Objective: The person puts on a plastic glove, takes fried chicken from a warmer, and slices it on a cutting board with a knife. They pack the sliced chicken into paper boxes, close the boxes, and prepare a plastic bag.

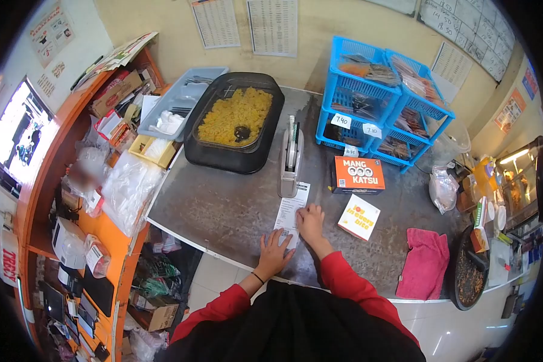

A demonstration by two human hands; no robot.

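Note:
A printed paper receipt lies lengthwise on the grey table. My left hand rests flat on its lower end, fingers spread. Against the receipt's right edge is my right hand, its fingers slightly bent and apart, with no object visible in them. Just beyond the receipt's upper end stands a grey tape dispenser. To the right of my right hand are a white box with "joy in every bite" lettering and an orange Mang Katsu box.
A black tray of yellow food stands at the back left, beside a blue bin. Blue stacked baskets with packets occupy the back right. A pink cloth and a dark pan lie right. Orange shelving flanks the left.

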